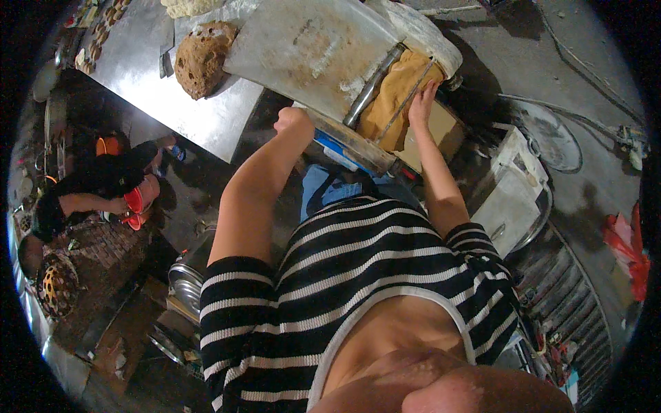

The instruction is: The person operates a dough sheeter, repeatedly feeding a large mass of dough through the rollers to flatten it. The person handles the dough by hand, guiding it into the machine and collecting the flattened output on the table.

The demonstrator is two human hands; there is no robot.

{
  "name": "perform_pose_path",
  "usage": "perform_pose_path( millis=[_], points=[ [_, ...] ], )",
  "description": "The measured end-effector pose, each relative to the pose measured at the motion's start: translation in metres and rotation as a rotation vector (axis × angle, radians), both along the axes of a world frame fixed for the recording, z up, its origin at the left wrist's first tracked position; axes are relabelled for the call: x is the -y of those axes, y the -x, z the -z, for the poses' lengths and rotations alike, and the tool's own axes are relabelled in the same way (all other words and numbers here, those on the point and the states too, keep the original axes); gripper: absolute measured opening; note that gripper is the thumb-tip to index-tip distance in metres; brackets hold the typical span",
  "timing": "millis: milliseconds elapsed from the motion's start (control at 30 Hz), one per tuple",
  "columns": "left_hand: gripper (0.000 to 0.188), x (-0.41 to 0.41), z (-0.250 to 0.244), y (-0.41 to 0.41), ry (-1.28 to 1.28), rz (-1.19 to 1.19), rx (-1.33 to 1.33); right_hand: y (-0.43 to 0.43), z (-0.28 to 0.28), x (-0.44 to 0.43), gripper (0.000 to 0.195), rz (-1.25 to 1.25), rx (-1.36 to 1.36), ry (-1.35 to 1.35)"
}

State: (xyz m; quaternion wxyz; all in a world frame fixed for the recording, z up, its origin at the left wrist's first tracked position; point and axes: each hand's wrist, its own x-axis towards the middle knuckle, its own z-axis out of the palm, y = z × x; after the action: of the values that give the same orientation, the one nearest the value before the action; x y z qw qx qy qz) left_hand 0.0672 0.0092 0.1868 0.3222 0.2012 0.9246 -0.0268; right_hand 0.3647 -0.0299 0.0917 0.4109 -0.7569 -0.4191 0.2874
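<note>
My right hand (pixel 424 103) lies with its fingers stretched out on the edge of a sheet of yellow-brown dough (pixel 384 98). The dough rests beside a steel roller (pixel 374 85) of a dough rolling machine, and a thin rod (pixel 405 100) crosses over it. My left hand (pixel 294 122) is curled at the near left side of the machine's sloping metal tray (pixel 310 51); whether it grips anything there is hidden. On the metal table (pixel 206 118) to the left sits a large lump of brown dough (pixel 204 59), with a flat-bladed scraper (pixel 165 57) beside it.
Small dough pieces (pixel 98 44) line the table's far left, and pale dough (pixel 191 6) sits at its top edge. Another person (pixel 93 196) in dark clothing works at the left, holding something red. A whitish machine or stand (pixel 508 196) stands at right; cables (pixel 573 111) cross the floor.
</note>
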Motion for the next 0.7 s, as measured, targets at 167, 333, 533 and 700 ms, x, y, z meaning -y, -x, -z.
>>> perform_pose_path(
  millis=[167,333,533,700],
  points=[
    [0.027,0.003,0.007,0.007,-0.022,0.013,-0.011,-0.015,-0.004,-0.006,0.052,-0.048,0.164,-0.078],
    [0.026,-0.001,-0.005,-0.001,0.008,-0.017,0.027,-0.025,0.019,-0.023,0.045,-0.091,0.305,-0.057],
    [0.026,0.002,0.000,-0.001,0.006,0.038,0.012,-0.024,0.005,-0.024,0.054,-0.086,0.380,-0.026],
    [0.026,0.000,0.003,-0.001,-0.031,0.007,-0.074,-0.031,0.006,-0.019,0.050,-0.124,0.153,-0.042]
  ],
)
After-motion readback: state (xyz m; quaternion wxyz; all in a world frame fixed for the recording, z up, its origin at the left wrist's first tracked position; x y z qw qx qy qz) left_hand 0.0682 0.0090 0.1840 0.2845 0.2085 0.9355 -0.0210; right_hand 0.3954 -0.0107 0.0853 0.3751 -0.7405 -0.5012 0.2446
